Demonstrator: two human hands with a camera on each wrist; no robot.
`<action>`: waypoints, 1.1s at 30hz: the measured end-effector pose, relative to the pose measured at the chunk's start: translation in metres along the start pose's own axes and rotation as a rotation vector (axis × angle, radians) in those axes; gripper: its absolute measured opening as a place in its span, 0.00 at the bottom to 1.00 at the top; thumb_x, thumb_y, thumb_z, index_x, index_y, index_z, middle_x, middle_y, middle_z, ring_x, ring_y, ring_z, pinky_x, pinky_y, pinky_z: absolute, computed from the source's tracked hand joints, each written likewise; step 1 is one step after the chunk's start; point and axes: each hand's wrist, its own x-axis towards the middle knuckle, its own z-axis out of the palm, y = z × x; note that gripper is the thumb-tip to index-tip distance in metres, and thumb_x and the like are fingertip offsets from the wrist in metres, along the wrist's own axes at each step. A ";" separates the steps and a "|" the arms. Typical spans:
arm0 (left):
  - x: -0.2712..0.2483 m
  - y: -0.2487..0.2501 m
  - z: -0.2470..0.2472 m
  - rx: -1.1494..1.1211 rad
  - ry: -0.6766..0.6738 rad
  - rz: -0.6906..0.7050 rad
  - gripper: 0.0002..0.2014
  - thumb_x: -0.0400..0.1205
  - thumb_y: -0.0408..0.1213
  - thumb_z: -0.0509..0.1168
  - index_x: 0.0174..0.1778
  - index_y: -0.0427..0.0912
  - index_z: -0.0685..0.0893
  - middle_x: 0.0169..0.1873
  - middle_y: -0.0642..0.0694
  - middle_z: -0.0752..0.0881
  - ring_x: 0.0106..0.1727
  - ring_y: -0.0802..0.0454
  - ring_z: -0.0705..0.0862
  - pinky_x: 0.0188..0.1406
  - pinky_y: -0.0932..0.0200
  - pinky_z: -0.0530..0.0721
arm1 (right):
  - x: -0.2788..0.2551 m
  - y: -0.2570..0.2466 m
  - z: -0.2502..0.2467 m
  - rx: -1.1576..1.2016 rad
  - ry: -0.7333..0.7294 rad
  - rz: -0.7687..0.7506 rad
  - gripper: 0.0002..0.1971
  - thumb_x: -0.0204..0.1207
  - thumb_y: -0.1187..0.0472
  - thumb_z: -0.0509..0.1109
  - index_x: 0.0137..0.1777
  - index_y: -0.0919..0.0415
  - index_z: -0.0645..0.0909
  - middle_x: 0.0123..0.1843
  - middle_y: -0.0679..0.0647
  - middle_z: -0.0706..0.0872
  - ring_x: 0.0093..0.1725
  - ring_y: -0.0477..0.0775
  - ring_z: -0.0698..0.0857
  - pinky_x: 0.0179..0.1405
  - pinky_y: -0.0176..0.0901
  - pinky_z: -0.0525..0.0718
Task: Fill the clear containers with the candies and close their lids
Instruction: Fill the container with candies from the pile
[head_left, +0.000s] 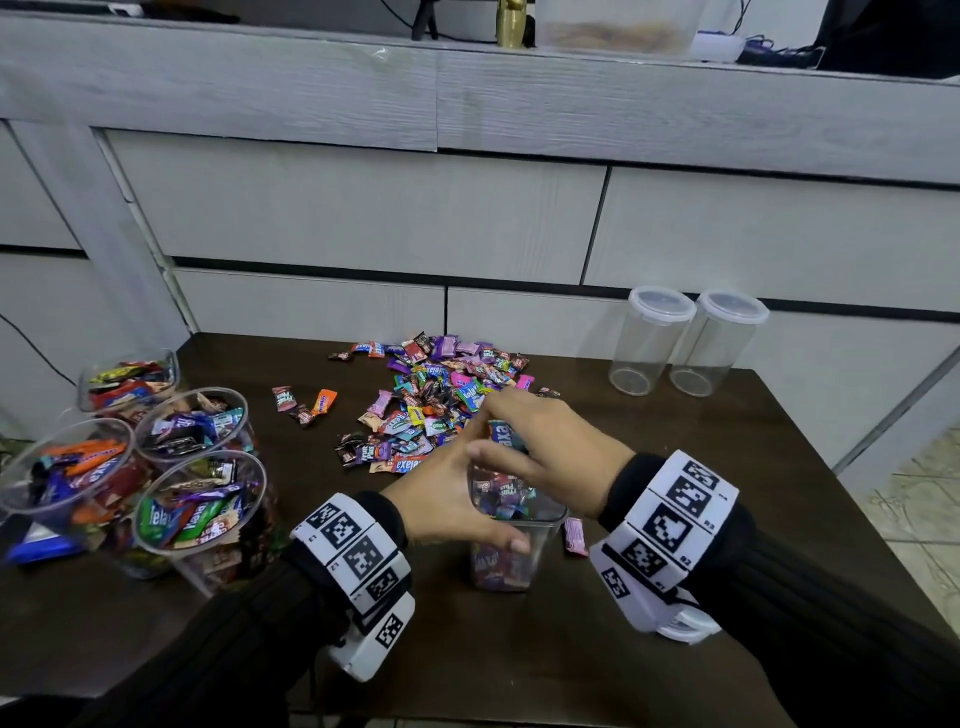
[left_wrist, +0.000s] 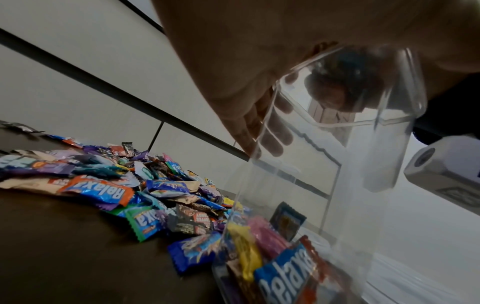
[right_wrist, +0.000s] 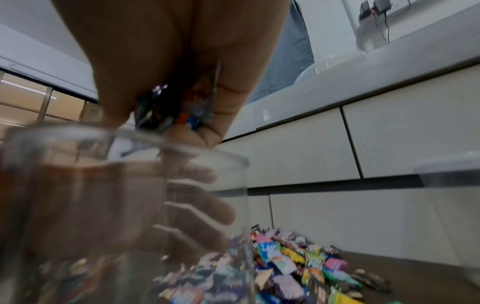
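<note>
Hands first, from left to right: my left hand (head_left: 457, 499) wrapped its fingers round the clear container (head_left: 511, 540) at the near middle of the desk (head_left: 675, 675), steadying it upright, and my right hand (head_left: 545, 447) sat just over its open mouth, fingers curled on a clump of candies (right_wrist: 176, 109). At the far left stood four filled containers (head_left: 200, 512), lids off. The loose candy pile (head_left: 431, 405) lay just beyond the hands, and two empty lidded containers (head_left: 685, 340) waited far right. I judged this one roughly half full. To do the drop well, I thought the fist should go down inside the rim before loosening, with the left grip firm, since one pink candy (head_left: 575, 536) already lay beside the base.
</note>
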 end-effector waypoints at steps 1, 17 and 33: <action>0.000 0.000 0.000 0.022 -0.007 0.020 0.51 0.54 0.59 0.80 0.73 0.45 0.70 0.62 0.60 0.79 0.64 0.72 0.78 0.63 0.72 0.76 | -0.001 -0.002 0.004 0.058 0.044 -0.006 0.12 0.82 0.53 0.63 0.53 0.62 0.76 0.50 0.55 0.80 0.49 0.50 0.76 0.50 0.41 0.73; -0.001 -0.003 0.001 -0.009 0.051 0.012 0.50 0.50 0.60 0.80 0.67 0.48 0.70 0.56 0.58 0.81 0.56 0.73 0.80 0.52 0.72 0.78 | -0.016 0.005 0.015 0.146 0.215 -0.112 0.07 0.70 0.57 0.78 0.42 0.59 0.85 0.42 0.52 0.82 0.39 0.45 0.79 0.41 0.38 0.79; 0.041 -0.061 -0.034 0.242 0.756 -0.499 0.25 0.83 0.58 0.60 0.70 0.44 0.74 0.71 0.42 0.74 0.75 0.43 0.68 0.72 0.43 0.69 | -0.013 0.100 0.022 0.171 0.001 0.829 0.45 0.64 0.45 0.80 0.75 0.63 0.62 0.72 0.61 0.75 0.70 0.57 0.76 0.66 0.41 0.74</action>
